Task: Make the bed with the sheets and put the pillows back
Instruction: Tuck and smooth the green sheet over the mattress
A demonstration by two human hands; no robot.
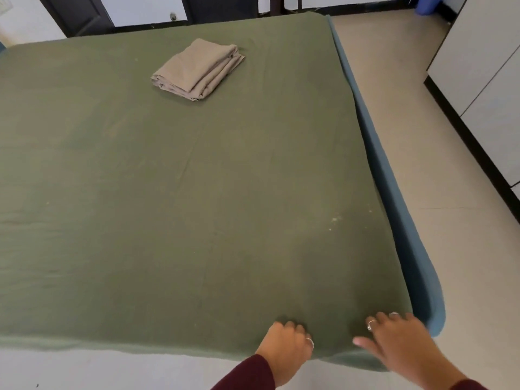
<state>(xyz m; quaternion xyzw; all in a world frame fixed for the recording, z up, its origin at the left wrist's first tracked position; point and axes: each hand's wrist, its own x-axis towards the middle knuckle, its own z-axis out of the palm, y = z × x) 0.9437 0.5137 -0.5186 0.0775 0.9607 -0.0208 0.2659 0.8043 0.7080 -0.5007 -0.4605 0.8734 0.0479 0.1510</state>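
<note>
Bed, blue mattress (394, 175): olive-green cotton sheet (183, 192) spread flat across it, near edge not yet tucked. Folded beige cloth bundle (198, 69): far centre, unopened. Pillows: none visible. Left hand (285, 349), right hand (399, 340): pressing sheet at near-right corner; each grip's openness unclear.

Both arms enter from 6 o'clock, dark red sleeves to the wrists. Left hand (285, 349): fingers curled under, knuckles forward toward 12, ring visible. Right hand (399, 342), at its 3 o'clock: fingers spread, palm down, thumb pointing to 9, rings on two fingers.
</note>
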